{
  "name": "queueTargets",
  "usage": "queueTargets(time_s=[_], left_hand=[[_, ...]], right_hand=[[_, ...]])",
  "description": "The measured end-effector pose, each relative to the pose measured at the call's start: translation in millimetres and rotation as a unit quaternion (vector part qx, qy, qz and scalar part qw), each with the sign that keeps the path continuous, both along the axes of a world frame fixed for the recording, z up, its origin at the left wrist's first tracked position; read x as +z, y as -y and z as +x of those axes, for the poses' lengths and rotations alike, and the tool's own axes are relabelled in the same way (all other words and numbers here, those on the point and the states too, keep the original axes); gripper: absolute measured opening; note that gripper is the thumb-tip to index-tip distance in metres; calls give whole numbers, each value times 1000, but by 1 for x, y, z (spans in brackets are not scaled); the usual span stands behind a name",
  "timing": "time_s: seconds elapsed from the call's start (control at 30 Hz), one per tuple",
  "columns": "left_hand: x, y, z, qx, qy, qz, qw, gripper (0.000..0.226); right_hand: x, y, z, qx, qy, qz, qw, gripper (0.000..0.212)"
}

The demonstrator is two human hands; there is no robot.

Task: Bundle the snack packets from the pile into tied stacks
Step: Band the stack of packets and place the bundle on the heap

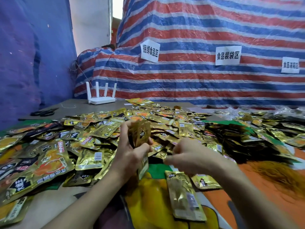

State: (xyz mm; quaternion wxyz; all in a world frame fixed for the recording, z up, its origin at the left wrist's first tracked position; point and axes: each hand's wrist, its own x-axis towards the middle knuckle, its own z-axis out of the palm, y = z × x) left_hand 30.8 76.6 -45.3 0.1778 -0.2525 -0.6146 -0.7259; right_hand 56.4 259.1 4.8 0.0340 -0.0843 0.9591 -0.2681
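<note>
A wide pile of gold snack packets [102, 129] covers the table in front of me. My left hand [132, 151] grips an upright stack of packets [140, 133] above the pile's near edge. My right hand [186, 154] hovers just to the right of the stack, fingers curled and blurred by motion; whether it pinches a packet I cannot tell. One gold packet [184, 195] lies alone on the cloth below my right wrist, another [204, 180] beside it.
Black scissors [43, 112] and a white router [101, 96] sit at the table's far left. A striped tarp [198, 63] with paper labels rises behind. Dark bundles [247, 142] lie at the right. An orange and green printed cloth [158, 169] covers the near table.
</note>
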Motion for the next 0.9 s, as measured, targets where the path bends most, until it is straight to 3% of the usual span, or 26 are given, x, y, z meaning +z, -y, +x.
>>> queueTargets(time_s=[0.07, 0.1, 0.23, 0.37, 0.47, 0.6, 0.77, 0.9], left_hand=[[-1, -2, 1, 14, -20, -18, 1000, 83], [-2, -4, 2, 17, -29, -23, 999, 89], [-4, -15, 9, 9, -103, -53, 993, 92], [-2, -21, 19, 8, -183, -121, 976, 70], [-2, -29, 27, -1, -217, -172, 961, 66], [-1, -47, 29, -25, -246, -224, 943, 70], [0, -67, 29, -47, -257, -272, 926, 78], [-5, -72, 31, -60, -263, -275, 923, 72]], right_hand=[[1, -9, 17, 22, 159, 146, 976, 35], [-2, -9, 22, 23, 177, 200, 963, 37], [-29, -2, 21, 21, 31, 214, 976, 34], [-40, -2, 16, 17, -67, 173, 982, 28], [-37, -15, 19, 1, -88, 133, 987, 21], [-23, -50, 24, -75, -116, 169, 976, 8], [-4, -125, 26, -232, -111, 220, 941, 19], [-17, -167, 23, -269, -73, 221, 935, 20]])
